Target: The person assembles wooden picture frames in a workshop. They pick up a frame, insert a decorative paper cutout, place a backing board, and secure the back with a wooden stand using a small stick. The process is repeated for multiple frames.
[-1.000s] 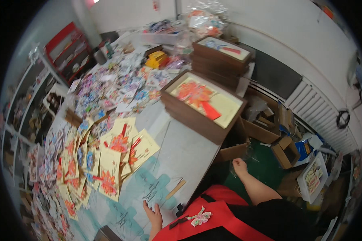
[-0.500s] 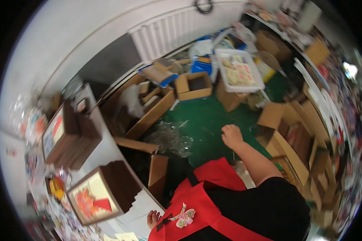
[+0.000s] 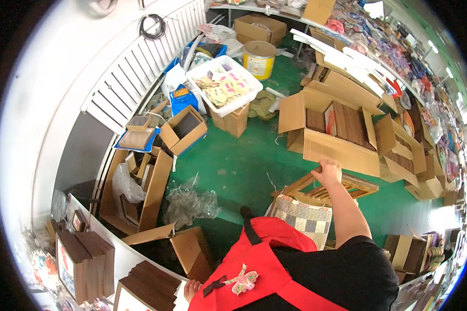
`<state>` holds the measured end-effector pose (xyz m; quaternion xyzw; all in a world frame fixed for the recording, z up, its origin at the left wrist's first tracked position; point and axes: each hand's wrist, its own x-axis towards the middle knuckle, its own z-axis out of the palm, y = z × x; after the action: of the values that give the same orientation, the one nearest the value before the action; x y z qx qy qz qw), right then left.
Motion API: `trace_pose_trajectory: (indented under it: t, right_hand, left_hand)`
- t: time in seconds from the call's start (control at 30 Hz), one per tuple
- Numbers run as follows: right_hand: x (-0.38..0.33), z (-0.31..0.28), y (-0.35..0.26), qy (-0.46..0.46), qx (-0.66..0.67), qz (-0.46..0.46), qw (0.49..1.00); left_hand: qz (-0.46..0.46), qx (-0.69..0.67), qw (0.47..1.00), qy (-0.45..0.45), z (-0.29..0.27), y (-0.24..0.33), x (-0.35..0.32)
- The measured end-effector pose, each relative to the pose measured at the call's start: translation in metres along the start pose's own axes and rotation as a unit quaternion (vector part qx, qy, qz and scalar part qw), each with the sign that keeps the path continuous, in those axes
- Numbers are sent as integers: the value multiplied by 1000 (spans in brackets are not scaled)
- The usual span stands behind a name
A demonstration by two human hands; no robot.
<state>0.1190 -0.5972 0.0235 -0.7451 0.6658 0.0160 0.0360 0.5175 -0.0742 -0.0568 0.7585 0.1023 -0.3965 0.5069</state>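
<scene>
My right hand [image 3: 328, 173] is closed over the top of the backrest of a wooden chair [image 3: 366, 187], with the arm stretched forward. A checked patchwork cushion [image 3: 302, 215] covers the chair seat. Low at the left, my left hand [image 3: 192, 289] shows only partly beside the red apron [image 3: 264, 259]. Its fingers lie slightly apart at the edge of the white table [image 3: 155, 269], and no held thing is visible. Close to it on the table stands a stack of dark brown box frames [image 3: 149, 285]. A second stack of brown frames [image 3: 91, 264] stands farther left.
An open carton with brown frames [image 3: 342, 124] lies beyond the chair. A white tub of patterned pieces [image 3: 225, 85] rests on a small box. Behind are a yellow bucket [image 3: 259, 59] and more cartons. Crumpled clear plastic [image 3: 192, 203] lies on the green floor [image 3: 233, 166].
My view has swung to the right, bringing the chair and more of the right side into sight. My right hand, free in the air before, now grips the chair's backrest.
</scene>
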Motion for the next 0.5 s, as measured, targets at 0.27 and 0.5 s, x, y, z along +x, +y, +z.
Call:
trace_pose_trajectory:
  t: [0.27,0.5]
  right_hand:
    - [-9,6,41,-105,9,104,989]
    - [0,17,125,-219,-50,208,952]
  left_hand:
    - [-29,-74,992,97,-2,22,9]
    - [27,-376,854,358,-76,2,-15]
